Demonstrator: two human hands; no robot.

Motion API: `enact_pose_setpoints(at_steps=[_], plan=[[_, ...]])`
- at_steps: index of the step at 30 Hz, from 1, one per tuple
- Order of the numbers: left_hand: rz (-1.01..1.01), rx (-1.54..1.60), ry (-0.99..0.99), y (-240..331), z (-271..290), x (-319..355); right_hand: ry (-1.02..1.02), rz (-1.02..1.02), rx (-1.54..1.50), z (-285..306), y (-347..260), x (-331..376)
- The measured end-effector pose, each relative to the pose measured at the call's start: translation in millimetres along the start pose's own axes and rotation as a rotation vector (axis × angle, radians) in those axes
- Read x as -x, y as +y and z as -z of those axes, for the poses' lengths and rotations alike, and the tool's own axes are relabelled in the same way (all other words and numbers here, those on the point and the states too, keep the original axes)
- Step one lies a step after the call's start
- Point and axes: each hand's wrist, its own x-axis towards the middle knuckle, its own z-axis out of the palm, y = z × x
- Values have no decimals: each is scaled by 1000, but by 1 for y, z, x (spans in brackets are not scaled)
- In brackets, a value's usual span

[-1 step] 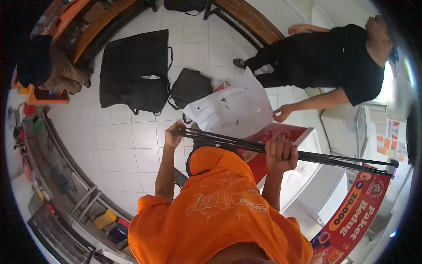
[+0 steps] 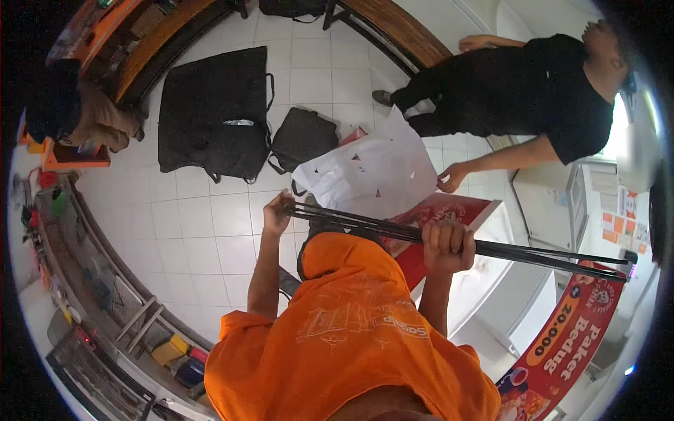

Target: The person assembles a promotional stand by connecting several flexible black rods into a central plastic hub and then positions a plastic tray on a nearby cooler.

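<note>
Nothing has shifted: both hands still grip a bundle of thin black metal rods (image 2: 393,230) (held level), left hand (image 2: 279,210) pinching one end, right hand (image 2: 446,245) clenched mid-length, above open white-tiled floor (image 2: 210,231).

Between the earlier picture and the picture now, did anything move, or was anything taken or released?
Nothing visibly changed. The left hand holds one end of the bundle of black rods and the right hand grips it further along, as before. The other person's hand is at the edge of the white sheet as before, and the black bags lie on the floor in the same places.
</note>
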Motion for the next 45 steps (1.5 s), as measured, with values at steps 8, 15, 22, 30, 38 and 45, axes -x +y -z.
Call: enact_pose_setpoints(at_steps=[8, 15, 22, 30, 38, 45], plan=[[-37, 233, 236, -31, 48, -38, -68, 20, 56, 4, 12, 23], [-42, 152, 256, -37, 45, -42, -16, 56, 72, 4, 17, 36], [-13, 13, 33, -18, 55, -44, -54, 85, 72, 9, 16, 33], [-183, 210, -215, 24, -47, -25, 228, 154, -49, 17, -7, 12], [-407, 438, -488, 75, -185, 37, 404, 329, -117, 43, -34, -2], [-483, 347, -572, 89, -242, 92, 337, 342, -217, 75, -42, 7]])
